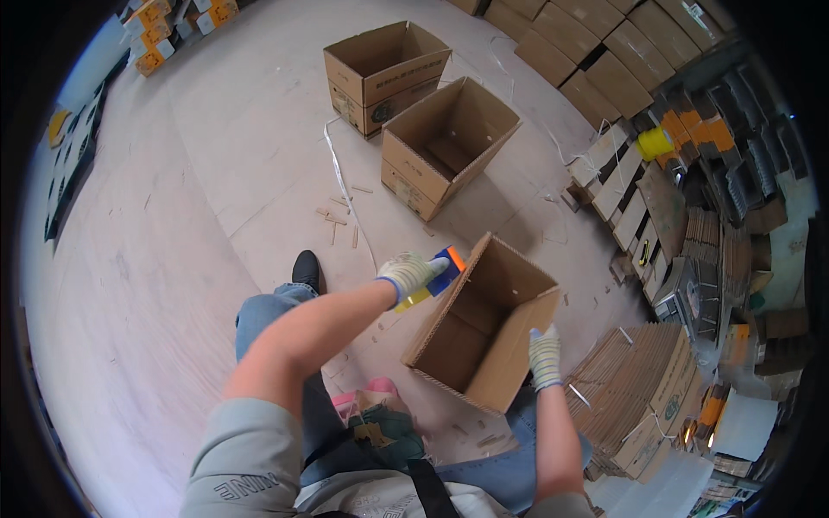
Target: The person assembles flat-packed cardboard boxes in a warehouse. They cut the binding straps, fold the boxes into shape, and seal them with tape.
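Observation:
My left hand (pixel 409 274), in a white knit glove, grips a blue and orange tape dispenser (pixel 442 274) at the top left edge of an open cardboard box (pixel 505 367). This box rests tilted against my lap, its opening facing up and left. My gloved right hand (pixel 544 356) presses on the box's near right wall, fingers flat against the cardboard. My bare forearms reach in from the lower edge.
Two more open cardboard boxes (pixel 445 142) (pixel 384 73) stand on the plywood floor ahead. Flattened cardboard sheets (pixel 643 388) are stacked at my right. More stacked cartons (pixel 596 52) line the far right, with a yellow roll (pixel 654 142). White strapping and wood scraps lie about the floor.

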### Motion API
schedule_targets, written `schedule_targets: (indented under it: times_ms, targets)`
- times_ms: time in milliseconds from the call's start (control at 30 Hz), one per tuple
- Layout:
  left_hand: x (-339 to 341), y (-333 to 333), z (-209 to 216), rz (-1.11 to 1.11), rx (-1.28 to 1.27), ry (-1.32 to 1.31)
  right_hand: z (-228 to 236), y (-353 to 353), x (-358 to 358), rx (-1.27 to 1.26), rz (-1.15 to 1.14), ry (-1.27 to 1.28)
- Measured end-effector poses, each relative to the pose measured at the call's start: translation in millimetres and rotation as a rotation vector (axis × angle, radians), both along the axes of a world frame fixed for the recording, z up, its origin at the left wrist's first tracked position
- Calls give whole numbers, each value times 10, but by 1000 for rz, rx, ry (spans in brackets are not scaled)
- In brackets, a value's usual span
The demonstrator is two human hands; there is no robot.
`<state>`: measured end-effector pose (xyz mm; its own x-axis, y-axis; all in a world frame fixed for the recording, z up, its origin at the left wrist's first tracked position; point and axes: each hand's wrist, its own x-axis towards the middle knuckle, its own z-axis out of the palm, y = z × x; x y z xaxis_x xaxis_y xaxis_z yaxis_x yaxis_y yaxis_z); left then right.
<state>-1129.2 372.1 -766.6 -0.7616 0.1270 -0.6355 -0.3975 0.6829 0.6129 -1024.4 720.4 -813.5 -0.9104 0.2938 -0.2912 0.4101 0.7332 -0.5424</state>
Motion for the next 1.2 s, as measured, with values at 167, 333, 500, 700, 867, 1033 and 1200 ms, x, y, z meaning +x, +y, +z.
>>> schedule_targets:
  times_ms: [167,333,500,700,867,1033,1200]
  targets:
    - [-240,-852,301,-334,-222,67,27,203,-907,291,-74,222]
    - [-466,-1724,-188,91,-149,157,-109,374,-2055,207,-144,189]
    - [125,-2522,-1041,887,-75,188,655,-1931,-2055,322,137,885]
    - [51,-2411,-1392,1246,478,208,-1148,-3282,-2094,-73,897,173]
    - [100,-2575,-1252,1235,503,226,-1403,-3438,-2866,19,621,254]
    - [277,-2798,-1446,1307,535,223,-998,-4384,-3061,-299,771,557]
    - [280,-2910,-1610,1336,519,223,-1661,-5238,-4343,-155,935,255]
